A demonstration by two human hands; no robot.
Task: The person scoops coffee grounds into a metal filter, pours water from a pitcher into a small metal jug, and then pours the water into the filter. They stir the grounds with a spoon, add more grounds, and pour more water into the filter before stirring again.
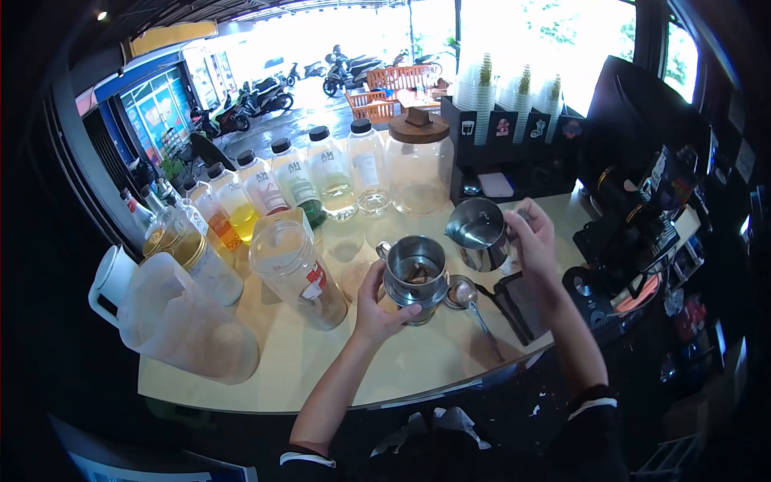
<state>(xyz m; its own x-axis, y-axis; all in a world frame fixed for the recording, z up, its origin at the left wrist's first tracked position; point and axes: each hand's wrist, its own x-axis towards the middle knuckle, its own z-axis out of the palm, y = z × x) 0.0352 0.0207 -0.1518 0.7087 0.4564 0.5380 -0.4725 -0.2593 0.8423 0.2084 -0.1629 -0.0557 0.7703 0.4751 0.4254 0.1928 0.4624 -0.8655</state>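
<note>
My left hand [377, 309] is wrapped round a metal drip coffee filter [415, 261], its thumb across the lower front. The filter has a small side handle and a wide rim, and sits on a cup that is mostly hidden below it; something dark shows inside. My right hand [532, 237] grips the handle of a steel milk pitcher [479, 233], just right of the filter. The pitcher's spout points left, and it looks upright. Between the two vessels a metal spoon [474, 305] lies on the counter, its handle pointing toward me.
A dark flat tray-like thing [524, 305] lies right of the spoon. Left stand a plastic jar [293, 277], a cloudy pitcher [189, 325] and several black-capped bottles [329, 173]. Behind are a wooden-lidded jar [419, 173] and stacked cups [475, 96]. Dark machinery [634, 201] stands right.
</note>
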